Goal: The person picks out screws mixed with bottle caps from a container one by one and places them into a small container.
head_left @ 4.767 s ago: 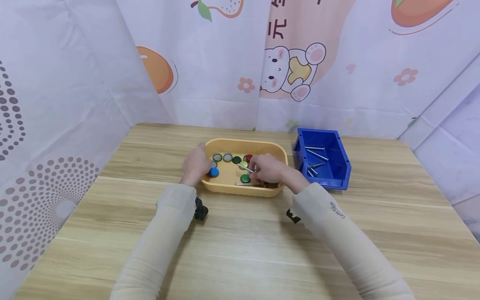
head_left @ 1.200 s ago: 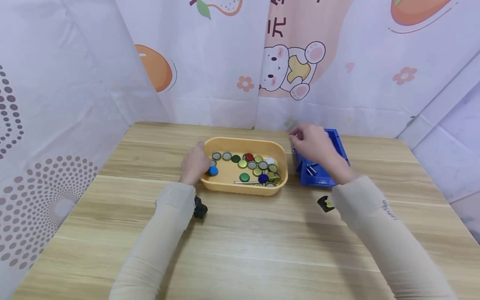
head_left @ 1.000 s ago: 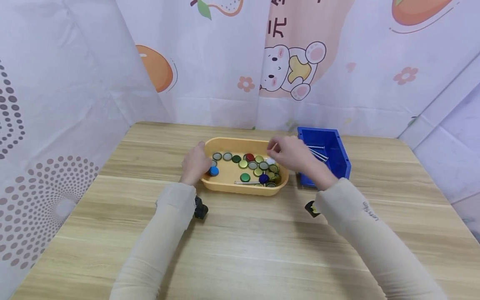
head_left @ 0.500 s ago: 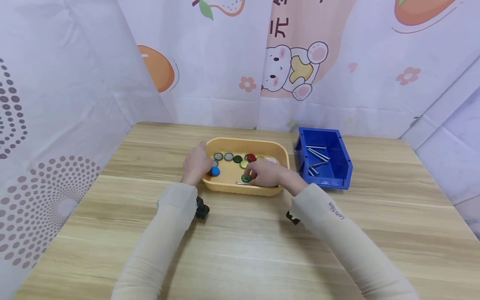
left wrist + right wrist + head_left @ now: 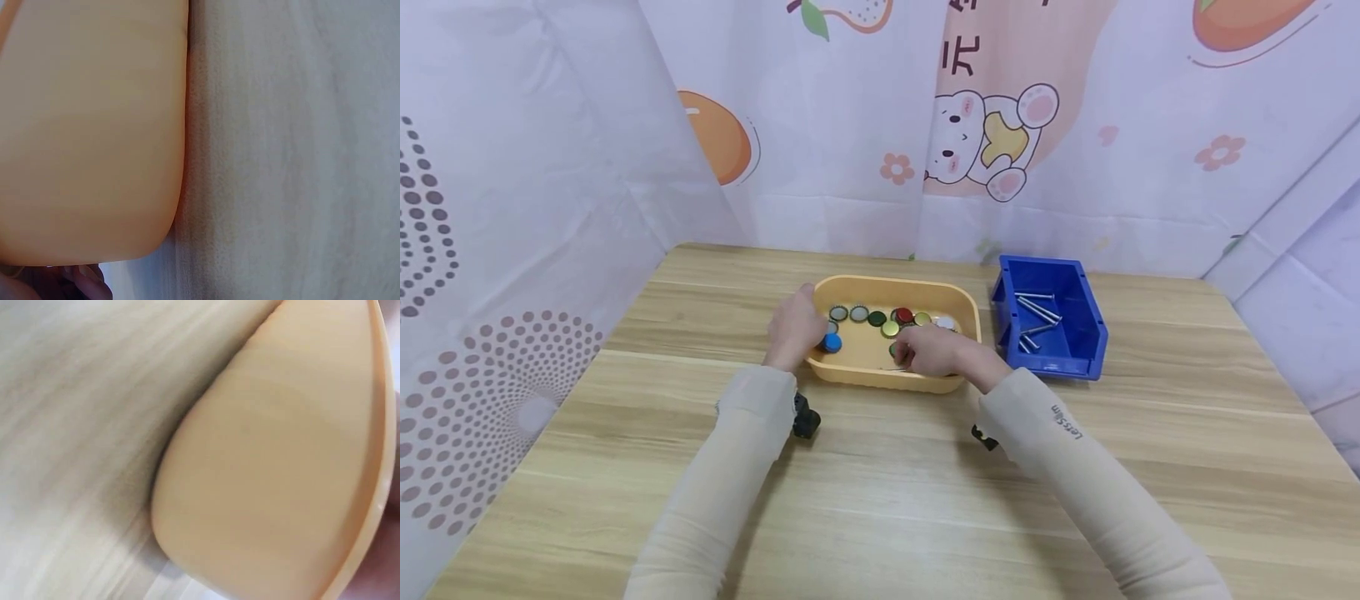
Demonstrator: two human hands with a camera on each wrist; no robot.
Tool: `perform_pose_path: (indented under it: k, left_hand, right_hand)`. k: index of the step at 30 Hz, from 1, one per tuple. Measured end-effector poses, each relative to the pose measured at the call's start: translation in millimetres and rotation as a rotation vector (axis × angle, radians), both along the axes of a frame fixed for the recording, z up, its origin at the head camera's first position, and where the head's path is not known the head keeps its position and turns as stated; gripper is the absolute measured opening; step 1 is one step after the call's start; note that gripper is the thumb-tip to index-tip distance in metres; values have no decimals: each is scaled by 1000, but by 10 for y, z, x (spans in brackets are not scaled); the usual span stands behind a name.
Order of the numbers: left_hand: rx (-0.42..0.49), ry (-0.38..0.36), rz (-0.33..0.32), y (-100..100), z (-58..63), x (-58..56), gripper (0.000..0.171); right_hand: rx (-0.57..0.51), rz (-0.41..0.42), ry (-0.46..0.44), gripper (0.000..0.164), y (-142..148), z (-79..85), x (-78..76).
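My left hand grips the left end of an oblong yellow-orange tub; in the left wrist view its fingers show at the end of the tub wall. Over the front wall, my right hand reaches down into the tub, fingertips pinching a thin metal bolt low near the front side. Crown bottle caps lie about the tub: a blue cap, a dark green cap, a gold cap and a red cap. The right hand hides the caps at the tub's right end.
A blue plastic bin stands just right of the tub, with several long bolts inside. Both stand on a wood-grain table. A printed curtain hangs behind the table's back edge.
My right hand has come from the blue bin back into the tub, down to the bolt, which has shifted slightly under its fingers. The left hand keeps its grip on the tub.
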State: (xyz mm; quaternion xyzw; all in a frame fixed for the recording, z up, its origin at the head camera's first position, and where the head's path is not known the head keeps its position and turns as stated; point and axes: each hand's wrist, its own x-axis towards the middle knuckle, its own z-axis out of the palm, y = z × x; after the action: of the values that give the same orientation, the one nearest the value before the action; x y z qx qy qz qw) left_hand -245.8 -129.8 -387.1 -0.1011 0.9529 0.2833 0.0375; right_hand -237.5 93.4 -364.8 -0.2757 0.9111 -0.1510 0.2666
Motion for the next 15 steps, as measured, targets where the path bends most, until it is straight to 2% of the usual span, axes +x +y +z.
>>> perform_pose_path:
  k: [3, 7, 11, 15]
  left_hand:
    - [-4, 1, -1, 13, 12, 0, 54]
    - [1, 5, -1, 20, 20, 0, 55]
    - [2, 5, 4, 18, 22, 7, 55]
    - [1, -5, 2, 5, 14, 8, 56]
  right_hand:
    - [74, 31, 38, 18, 24, 42, -12]
    - [163, 69, 77, 20, 44, 88, -24]
    - [214, 62, 112, 16, 38, 80, -26]
    - [219, 38, 140, 12, 35, 46, -21]
